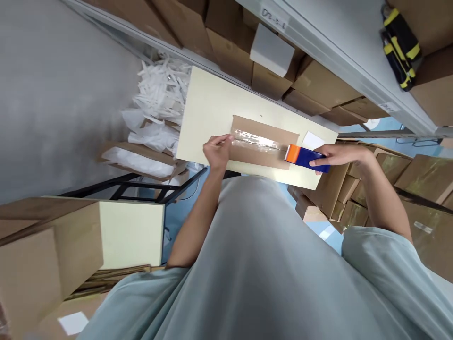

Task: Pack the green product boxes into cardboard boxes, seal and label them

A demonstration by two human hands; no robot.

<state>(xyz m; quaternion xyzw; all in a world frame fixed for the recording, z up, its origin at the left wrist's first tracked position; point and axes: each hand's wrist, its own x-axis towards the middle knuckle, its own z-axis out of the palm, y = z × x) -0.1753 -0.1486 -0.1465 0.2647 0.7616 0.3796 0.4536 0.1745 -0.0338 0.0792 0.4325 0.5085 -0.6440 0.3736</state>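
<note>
While the right hand (327, 157) wraps its fingers round a blue-and-orange tape dispenser (307, 157), the left hand (217, 152) presses thumb and forefinger together at one end of the clear tape (260, 140); whether they grip it is unclear. Between both hands' fingers lies the cardboard box (247, 155).

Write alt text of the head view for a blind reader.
A person's right hand holds a blue and orange tape dispenser at one end of a cardboard box with clear tape along its top, the left hand at the other end. The box lies on a cream table beside shelved cartons.
</note>
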